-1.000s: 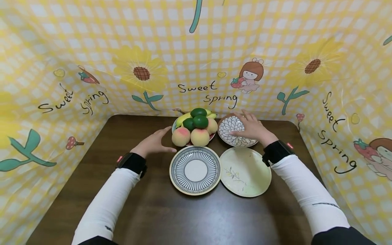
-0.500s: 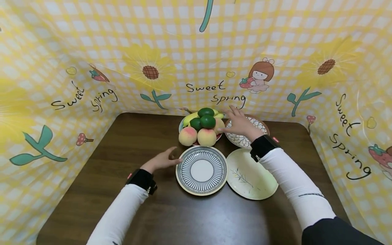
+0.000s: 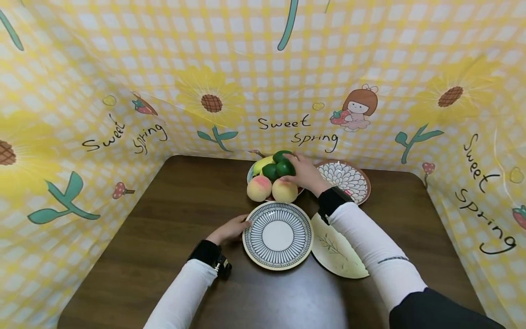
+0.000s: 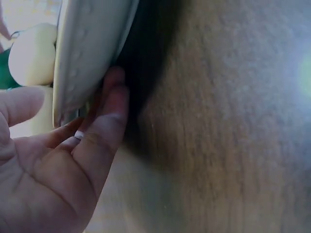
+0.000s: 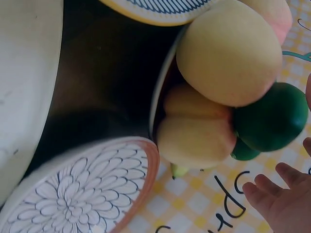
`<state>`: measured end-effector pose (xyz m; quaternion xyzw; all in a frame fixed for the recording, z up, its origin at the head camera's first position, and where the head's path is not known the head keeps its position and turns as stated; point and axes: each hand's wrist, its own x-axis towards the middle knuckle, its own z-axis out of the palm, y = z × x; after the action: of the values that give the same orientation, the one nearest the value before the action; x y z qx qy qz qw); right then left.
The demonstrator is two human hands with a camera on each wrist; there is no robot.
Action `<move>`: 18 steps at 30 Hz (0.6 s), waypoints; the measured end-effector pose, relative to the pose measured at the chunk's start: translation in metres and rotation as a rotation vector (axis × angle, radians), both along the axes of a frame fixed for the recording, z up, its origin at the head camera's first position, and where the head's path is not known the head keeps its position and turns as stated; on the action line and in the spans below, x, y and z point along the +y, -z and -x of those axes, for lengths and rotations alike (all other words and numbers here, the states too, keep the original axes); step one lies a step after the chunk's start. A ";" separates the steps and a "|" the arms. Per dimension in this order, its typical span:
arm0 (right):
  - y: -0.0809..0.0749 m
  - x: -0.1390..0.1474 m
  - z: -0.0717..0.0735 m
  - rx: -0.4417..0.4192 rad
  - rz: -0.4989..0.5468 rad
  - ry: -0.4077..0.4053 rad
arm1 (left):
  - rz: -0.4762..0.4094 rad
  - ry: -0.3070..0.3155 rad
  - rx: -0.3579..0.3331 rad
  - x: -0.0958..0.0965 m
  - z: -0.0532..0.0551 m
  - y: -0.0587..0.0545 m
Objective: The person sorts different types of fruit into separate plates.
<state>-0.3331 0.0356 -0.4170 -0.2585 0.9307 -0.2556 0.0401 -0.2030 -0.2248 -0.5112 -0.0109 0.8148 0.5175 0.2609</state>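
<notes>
Three green fruits (image 3: pixel 284 168) lie heaped behind two peaches (image 3: pixel 285 191); I have the right hand (image 3: pixel 306 174) beside them, fingers apart. Nearer, my left hand (image 3: pixel 230 230) straddles the edge of the striped plate (image 3: pixel 277 236), thumb parted from the fingers underneath. Below spreads the brown surface (image 3: pixel 197 196).

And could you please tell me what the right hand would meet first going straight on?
The right hand would probably meet a green fruit on the pile first, though depth is unclear.
</notes>
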 end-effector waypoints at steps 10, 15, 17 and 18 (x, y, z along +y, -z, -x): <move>0.011 -0.008 0.010 -0.024 0.078 0.024 | -0.113 -0.089 -0.032 0.002 -0.002 0.004; 0.027 -0.011 0.006 -0.024 0.100 0.036 | -0.027 -0.119 0.031 0.006 -0.015 0.007; 0.031 -0.011 0.006 -0.013 0.112 0.039 | 0.001 -0.143 0.062 0.009 -0.018 0.008; 0.032 -0.012 0.006 -0.006 0.124 0.039 | 0.006 -0.154 0.070 0.010 -0.018 0.009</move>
<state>-0.3390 0.0238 -0.4488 -0.2417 0.9179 -0.3140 0.0217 -0.1852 -0.2144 -0.5199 -0.0565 0.8217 0.5337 0.1916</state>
